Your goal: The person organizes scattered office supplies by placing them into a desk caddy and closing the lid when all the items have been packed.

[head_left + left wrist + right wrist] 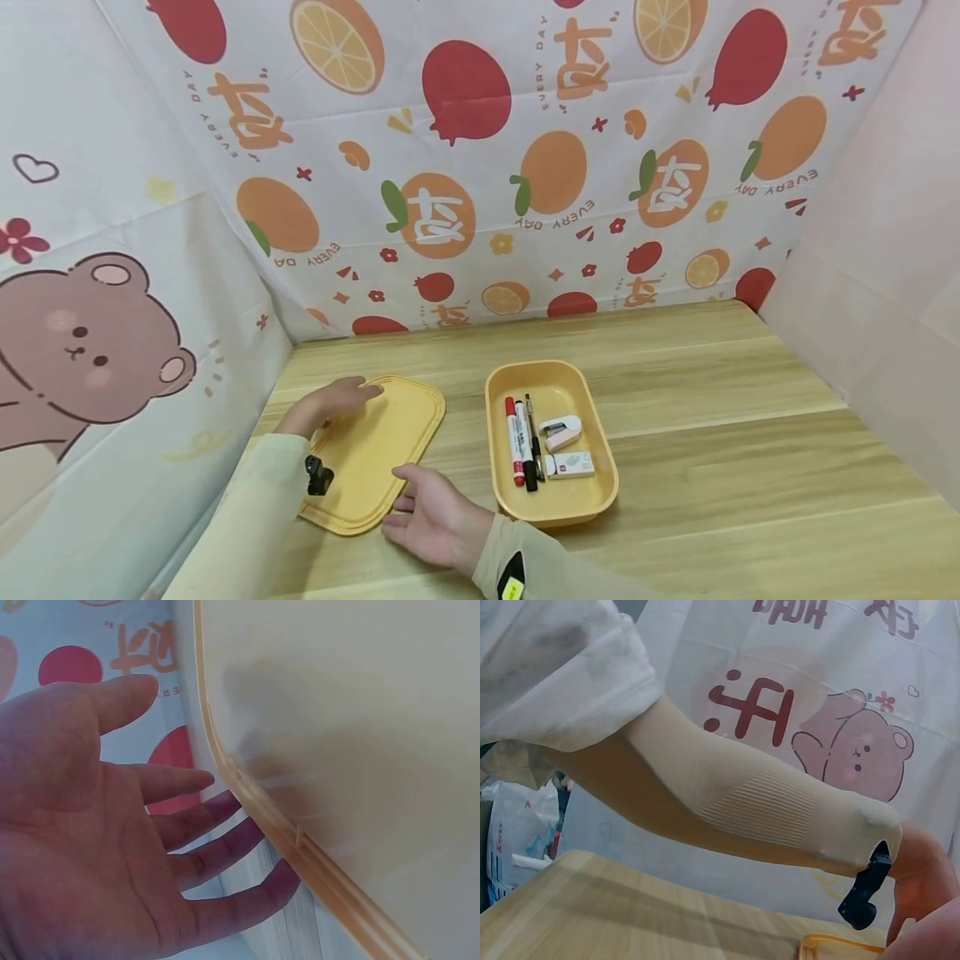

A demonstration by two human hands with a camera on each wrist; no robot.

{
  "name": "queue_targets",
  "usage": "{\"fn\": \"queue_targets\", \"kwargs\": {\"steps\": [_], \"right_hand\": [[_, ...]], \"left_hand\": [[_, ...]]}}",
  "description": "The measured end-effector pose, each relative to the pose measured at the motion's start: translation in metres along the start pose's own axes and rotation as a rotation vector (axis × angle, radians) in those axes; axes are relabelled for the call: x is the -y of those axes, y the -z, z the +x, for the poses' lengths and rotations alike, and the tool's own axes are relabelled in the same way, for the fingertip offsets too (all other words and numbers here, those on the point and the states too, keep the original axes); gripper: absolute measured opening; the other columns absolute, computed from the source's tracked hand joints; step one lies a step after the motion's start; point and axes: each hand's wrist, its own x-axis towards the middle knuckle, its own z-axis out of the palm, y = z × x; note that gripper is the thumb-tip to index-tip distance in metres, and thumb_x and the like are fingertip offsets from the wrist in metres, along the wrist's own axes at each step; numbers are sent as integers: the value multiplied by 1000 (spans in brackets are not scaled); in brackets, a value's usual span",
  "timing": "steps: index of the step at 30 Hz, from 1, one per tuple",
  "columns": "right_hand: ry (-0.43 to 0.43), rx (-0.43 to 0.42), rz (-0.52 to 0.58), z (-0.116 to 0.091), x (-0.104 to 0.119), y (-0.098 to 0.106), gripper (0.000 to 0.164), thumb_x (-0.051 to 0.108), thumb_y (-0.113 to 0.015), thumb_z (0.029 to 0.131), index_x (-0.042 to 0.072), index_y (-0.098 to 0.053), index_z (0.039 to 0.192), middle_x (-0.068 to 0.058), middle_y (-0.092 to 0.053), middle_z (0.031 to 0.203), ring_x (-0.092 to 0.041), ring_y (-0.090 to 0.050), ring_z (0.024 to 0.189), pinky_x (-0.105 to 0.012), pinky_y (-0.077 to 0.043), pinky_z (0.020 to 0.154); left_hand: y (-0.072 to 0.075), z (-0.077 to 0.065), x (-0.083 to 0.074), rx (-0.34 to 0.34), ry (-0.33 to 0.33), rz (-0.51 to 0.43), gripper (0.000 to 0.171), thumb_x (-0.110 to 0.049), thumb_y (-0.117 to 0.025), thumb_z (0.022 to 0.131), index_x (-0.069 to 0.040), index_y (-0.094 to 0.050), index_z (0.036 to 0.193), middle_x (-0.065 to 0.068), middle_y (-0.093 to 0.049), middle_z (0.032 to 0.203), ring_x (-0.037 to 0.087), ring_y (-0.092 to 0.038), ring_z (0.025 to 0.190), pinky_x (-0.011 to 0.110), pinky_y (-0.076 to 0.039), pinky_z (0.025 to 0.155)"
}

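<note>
A yellow tray-like lid (367,454) with a raised rim lies slanted at the left of the table. My left hand (341,400) is at its far left edge, fingers extended; in the left wrist view the fingertips (281,881) meet the lid's rim (300,855) while the thumb stands apart. At the lid's near right edge is my right hand (438,517), palm turned up, with the thumb over the rim and the fingers loosely bent beside it. In the right wrist view only a blurred part of that hand (934,937) shows, at the bottom right corner.
Right of the lid stands a yellow box (558,498). Inside are a red marker (514,437), a black marker (524,442), a pen (534,433), a small white-and-pink stapler-like item (561,433) and a little white carton (570,464). Printed cloth (480,183) hangs behind the wooden table (705,433).
</note>
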Motion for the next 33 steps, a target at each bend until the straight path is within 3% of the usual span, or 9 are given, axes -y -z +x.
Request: {"fn": "queue_targets", "kwargs": {"steps": [10, 12, 15, 18, 21, 24, 28, 31, 33], "right_hand": [[10, -27, -27, 1, 4, 2, 85, 24, -57, 98, -27, -8, 145, -46, -16, 145, -66, -11, 140, -67, -13, 119], [30, -19, -60, 1, 7, 2, 83, 26, -56, 99, -26, -10, 145, -46, -18, 145, -67, -14, 140, -68, -14, 119], [74, -4, -106, 1, 12, 4, 77, 27, -55, 100, -23, -19, 146, -43, -28, 144, -63, -24, 140, -69, -15, 118], [120, 6, -139, 2, 17, 5, 68, 28, -53, 100, -19, -30, 144, -34, -42, 137, -55, -38, 136, -69, -16, 118], [153, 6, -162, 2, 20, 7, 62, 27, -52, 100, -15, -36, 143, -29, -49, 132, -47, -48, 132, -67, -20, 118], [189, 11, -183, 0, 24, 8, 59, 26, -51, 102, -12, -37, 144, -27, -51, 134, -42, -52, 130, -62, -29, 117], [252, 20, -204, -7, 31, 9, 56, 25, -49, 103, -9, -37, 146, -27, -49, 136, -38, -54, 126, -55, -39, 113], [277, 43, -213, -15, 42, 9, 54, 25, -48, 104, -8, -37, 145, -26, -47, 136, -35, -54, 123, -51, -43, 111], [285, 66, -227, -21, 51, 10, 53, 26, -47, 105, -9, -38, 144, -26, -46, 136, -34, -54, 121, -49, -44, 111]], "left_hand": [[-1, -1, 10, 25, 54, -82, 86, -48, -40, 106, 10, -3, 157, 37, -5, 161, 57, -21, 144, 69, -34, 109], [1, -1, 14, 19, 58, -114, 80, -47, -39, 106, 10, -14, 155, 37, -23, 155, 52, -39, 135, 62, -44, 103], [3, 0, 22, -4, 49, -163, 58, -44, -39, 106, 7, -46, 134, 24, -58, 109, 33, -61, 88, 42, -53, 77], [4, 1, 31, -18, 18, -219, 42, -38, -38, 107, -5, -56, 87, 0, -42, 61, 13, -36, 51, 28, -38, 52], [4, 0, 37, -27, -4, -285, 43, -35, -37, 107, -15, -44, 69, -7, -30, 49, 9, -25, 44, 26, -31, 47], [6, -4, 36, -57, -11, -329, 39, -35, -37, 107, -10, -51, 79, -5, -39, 54, 12, -35, 48, 28, -39, 52], [13, -17, 30, -88, -6, -352, 52, -40, -38, 107, 0, -47, 137, 16, -58, 107, 19, -57, 79, 33, -52, 70], [21, -28, 24, -100, -18, -374, 68, -43, -36, 107, 2, -24, 156, 28, -38, 145, 25, -58, 104, 33, -56, 81], [26, -35, 20, -111, -42, -404, 69, -44, -36, 107, 2, -23, 157, 29, -33, 152, 25, -57, 108, 33, -57, 83]]}}
